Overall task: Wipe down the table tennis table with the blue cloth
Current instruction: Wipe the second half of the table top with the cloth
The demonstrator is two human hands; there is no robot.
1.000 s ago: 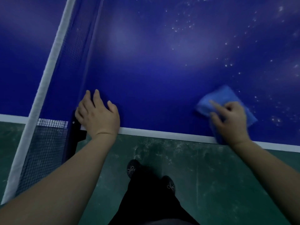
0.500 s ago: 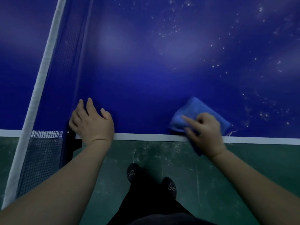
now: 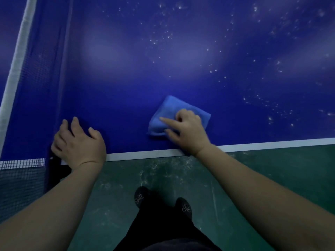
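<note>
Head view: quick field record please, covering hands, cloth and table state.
left hand: rests on the table beside the net, holds nothing
right hand: grips the blue cloth, pressing it onto the table
blue cloth: bunched, close to the white edge line
specks: pale, scattered right of and beyond the cloth

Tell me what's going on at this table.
A person is wiping a table tennis table. The right hand grips a folded blue cloth and presses it on the surface, close to the white edge line. The left hand rests flat on the table beside the net. Pale specks dot the surface to the right and farther in, so that part looks not yet wiped.
</note>
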